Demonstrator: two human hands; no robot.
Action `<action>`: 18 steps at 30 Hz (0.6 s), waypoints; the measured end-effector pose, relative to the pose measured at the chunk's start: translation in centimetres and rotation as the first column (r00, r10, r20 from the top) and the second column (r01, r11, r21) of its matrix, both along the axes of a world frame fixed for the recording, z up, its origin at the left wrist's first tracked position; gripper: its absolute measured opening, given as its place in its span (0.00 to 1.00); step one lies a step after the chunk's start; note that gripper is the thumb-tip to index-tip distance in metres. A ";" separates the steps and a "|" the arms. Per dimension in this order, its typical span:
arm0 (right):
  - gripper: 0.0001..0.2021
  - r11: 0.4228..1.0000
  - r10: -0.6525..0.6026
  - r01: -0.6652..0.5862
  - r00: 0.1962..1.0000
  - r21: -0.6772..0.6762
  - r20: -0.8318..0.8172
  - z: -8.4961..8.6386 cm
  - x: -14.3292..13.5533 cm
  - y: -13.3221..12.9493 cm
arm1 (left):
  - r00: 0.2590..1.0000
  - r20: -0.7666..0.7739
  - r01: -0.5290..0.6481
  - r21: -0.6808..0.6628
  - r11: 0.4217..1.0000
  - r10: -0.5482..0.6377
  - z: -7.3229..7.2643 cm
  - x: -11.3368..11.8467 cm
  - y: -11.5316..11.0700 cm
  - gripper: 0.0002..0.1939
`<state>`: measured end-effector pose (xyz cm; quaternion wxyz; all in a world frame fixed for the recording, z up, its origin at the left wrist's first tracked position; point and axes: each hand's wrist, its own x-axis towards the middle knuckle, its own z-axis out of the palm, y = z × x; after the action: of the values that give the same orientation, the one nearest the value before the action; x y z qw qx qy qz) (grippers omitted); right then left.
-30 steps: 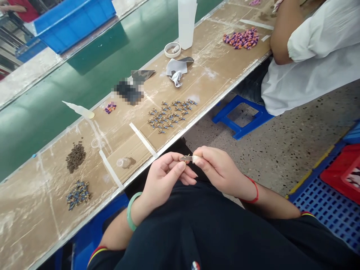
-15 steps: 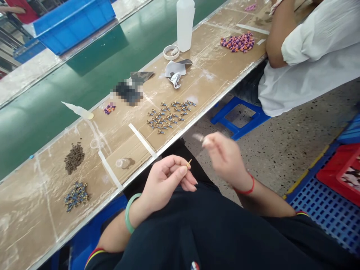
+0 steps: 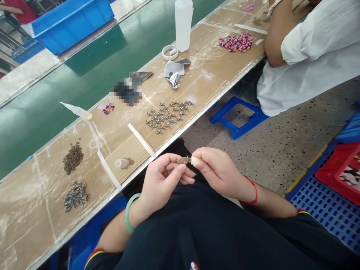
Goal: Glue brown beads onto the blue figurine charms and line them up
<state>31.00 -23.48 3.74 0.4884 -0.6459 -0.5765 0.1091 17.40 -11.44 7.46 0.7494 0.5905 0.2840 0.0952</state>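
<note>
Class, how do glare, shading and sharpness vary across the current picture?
Head view: pale glare streaks the brown tabletop; head view: dark shading lies on the green surface below the blue bin; head view: a pixelated patch hides detail; head view: the right hand looks fairly sharp.

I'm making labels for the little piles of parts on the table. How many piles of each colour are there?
Blue and gold: 2 (heaped pile, spread-out pile)
Brown: 1 (brown pile)
Purple and orange: 2 (large pile, small pile)
Pink: 1 (far pile)
Total: 6 piles
</note>
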 end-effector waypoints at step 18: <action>0.14 0.996 -0.081 0.082 0.997 0.021 -0.014 0.0 0.7 -0.7 | 0.999 0.032 -0.014 -0.069 0.998 0.016 -0.2 0.0 -0.1 0.17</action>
<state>31.74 -24.22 3.72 0.5031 -0.6628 -0.5477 0.0868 17.42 -11.50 7.23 0.7729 0.5608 0.2792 0.1008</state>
